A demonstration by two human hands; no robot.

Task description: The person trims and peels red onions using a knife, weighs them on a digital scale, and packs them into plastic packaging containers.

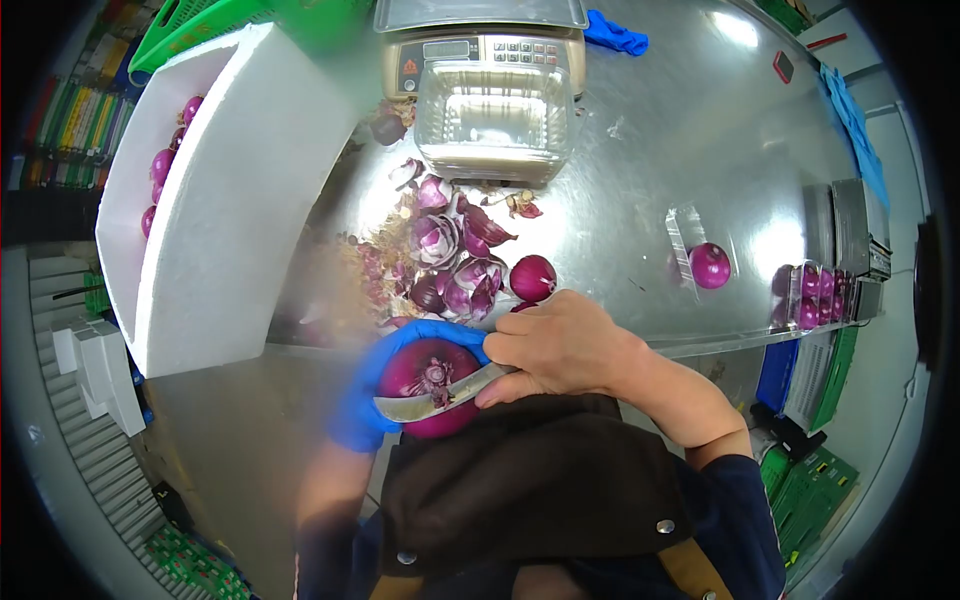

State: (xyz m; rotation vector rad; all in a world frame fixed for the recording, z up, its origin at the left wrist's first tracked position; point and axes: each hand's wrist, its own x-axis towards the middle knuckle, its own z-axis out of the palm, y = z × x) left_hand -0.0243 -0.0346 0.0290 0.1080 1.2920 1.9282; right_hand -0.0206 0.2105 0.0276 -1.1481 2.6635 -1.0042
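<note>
A large purple onion [425,367] rests in my left hand [372,385], which wears a blue glove and wraps round its left and far sides. My bare right hand [560,345] is closed on the handle of a small knife [440,398]. The blade lies across the near part of the onion, by its dry tip. Just beyond my hands are loose purple peels [470,285] and a round onion [533,278] on the metal table.
A white foam box [235,190] with onions stands at the left. A scale [484,50] and clear trays [495,120] are at the back. One onion [710,266] and a filled clear pack [815,297] sit at the right.
</note>
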